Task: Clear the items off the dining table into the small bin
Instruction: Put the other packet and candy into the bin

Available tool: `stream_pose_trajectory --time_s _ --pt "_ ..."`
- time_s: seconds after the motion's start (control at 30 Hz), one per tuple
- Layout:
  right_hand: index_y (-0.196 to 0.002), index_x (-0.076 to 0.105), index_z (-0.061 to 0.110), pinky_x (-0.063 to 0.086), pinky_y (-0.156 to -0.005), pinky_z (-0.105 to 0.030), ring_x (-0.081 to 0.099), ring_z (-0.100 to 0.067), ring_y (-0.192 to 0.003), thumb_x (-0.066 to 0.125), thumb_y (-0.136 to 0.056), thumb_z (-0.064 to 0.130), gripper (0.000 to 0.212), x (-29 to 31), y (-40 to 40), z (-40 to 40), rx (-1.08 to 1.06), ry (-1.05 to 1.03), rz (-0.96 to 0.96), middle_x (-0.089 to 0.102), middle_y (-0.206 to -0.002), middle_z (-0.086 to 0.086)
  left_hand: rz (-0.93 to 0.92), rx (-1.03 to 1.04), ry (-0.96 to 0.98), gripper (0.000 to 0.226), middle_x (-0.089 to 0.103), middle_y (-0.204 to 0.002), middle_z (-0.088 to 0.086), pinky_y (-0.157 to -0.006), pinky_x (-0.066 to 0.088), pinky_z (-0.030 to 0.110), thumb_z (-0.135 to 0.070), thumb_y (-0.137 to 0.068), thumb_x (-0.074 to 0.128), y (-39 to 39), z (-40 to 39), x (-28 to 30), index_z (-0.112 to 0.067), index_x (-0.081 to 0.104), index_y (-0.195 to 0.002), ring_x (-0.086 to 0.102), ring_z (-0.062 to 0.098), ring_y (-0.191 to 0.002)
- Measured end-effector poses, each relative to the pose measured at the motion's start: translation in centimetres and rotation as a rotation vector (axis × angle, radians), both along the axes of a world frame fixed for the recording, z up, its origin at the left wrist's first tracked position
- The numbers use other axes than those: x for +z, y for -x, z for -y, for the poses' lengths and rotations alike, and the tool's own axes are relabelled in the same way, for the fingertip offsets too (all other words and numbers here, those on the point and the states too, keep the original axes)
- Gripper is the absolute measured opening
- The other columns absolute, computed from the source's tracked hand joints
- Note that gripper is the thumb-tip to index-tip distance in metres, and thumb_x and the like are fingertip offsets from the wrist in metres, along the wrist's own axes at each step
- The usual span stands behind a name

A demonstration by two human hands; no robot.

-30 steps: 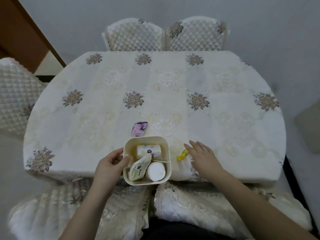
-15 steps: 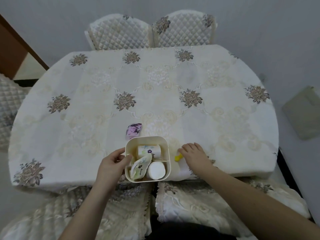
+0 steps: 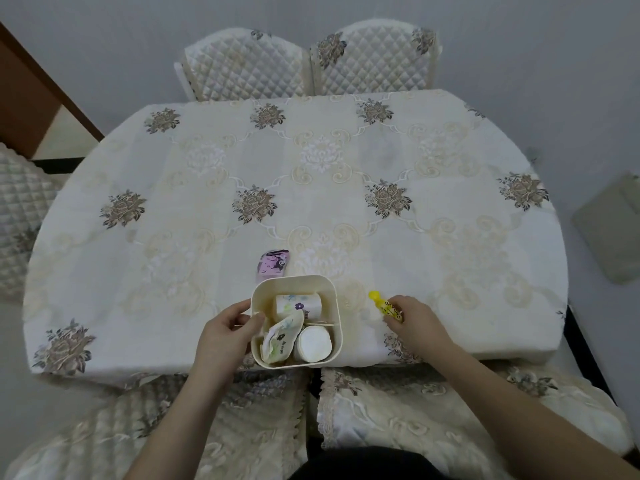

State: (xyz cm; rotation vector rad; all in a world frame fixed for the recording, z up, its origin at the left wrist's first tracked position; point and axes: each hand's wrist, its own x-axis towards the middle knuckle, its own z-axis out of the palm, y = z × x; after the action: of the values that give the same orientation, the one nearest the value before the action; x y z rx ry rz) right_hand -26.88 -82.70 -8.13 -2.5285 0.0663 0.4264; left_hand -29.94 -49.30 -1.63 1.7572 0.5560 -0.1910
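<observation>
A small cream bin [image 3: 330,292] stands at the near edge of the dining table [image 3: 450,244]. Inside it lie a floral paper roll [image 3: 300,305], a flowered packet [image 3: 281,339] and a white round lid [image 3: 313,342]. My left hand [image 3: 227,332] grips the bin's left rim, thumb inside the wall. To the right of the bin, my right hand [image 3: 417,320] pinches a small yellow tube [image 3: 383,304], its cap pointing up and left, just above the cloth. A pink-purple packet [image 3: 273,265] lies on the table right behind the bin.
Two quilted chairs [image 3: 304,62] stand at the far side, another chair [image 3: 20,216] at the left. Cushioned seats [image 3: 433,410] sit below the near edge. A grey-green pad [image 3: 609,226] lies on the floor to the right.
My right hand closed its fingers on the yellow tube and lifted it, turning the cap upward. The left hand stayed on the bin's rim. The camera view shifted slightly.
</observation>
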Motion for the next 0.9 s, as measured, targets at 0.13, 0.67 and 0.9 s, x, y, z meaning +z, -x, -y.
stream_pose_trajectory --time_s 0.13,0.67,0.9 --pt "-0.091 0.063 0.033 0.049 -0.064 -0.022 0.06 -0.013 -0.068 0.069 -0.085 0.027 0.011 4.3 0.7 -0.8 -0.108 -0.319 0.025 0.066 -0.078 0.007 0.008 -0.009 0.018 0.024 0.067 -0.077 0.006 -0.07 0.055 0.043 -0.016 -0.088 0.073 0.0 0.2 0.3 -0.027 0.075 -0.11 0.064 0.023 -0.07" --pt "-0.126 0.054 0.025 0.037 -0.094 -0.018 0.051 -0.008 -0.108 0.058 -0.093 0.036 0.036 13.7 3.4 -10.0 0.247 -0.261 0.334 0.058 -0.117 0.008 0.048 -0.015 0.035 0.033 0.061 -0.059 -0.008 -0.06 0.05 0.034 -0.033 -0.069 0.071 1.2 1.4 1.3 -0.033 0.078 -0.102 0.057 0.014 -0.059" --pt "-0.13 0.054 0.02 0.037 -0.099 -0.025 0.05 -0.016 -0.115 0.055 -0.094 0.034 0.039 13.3 3.7 -8.3 0.265 -0.115 0.451 0.058 -0.125 0.002 0.047 0.016 0.022 0.033 0.063 -0.062 -0.006 -0.056 0.05 0.031 -0.034 -0.07 0.07 2.3 0.9 1.4 -0.031 0.077 -0.103 0.058 0.012 -0.06"
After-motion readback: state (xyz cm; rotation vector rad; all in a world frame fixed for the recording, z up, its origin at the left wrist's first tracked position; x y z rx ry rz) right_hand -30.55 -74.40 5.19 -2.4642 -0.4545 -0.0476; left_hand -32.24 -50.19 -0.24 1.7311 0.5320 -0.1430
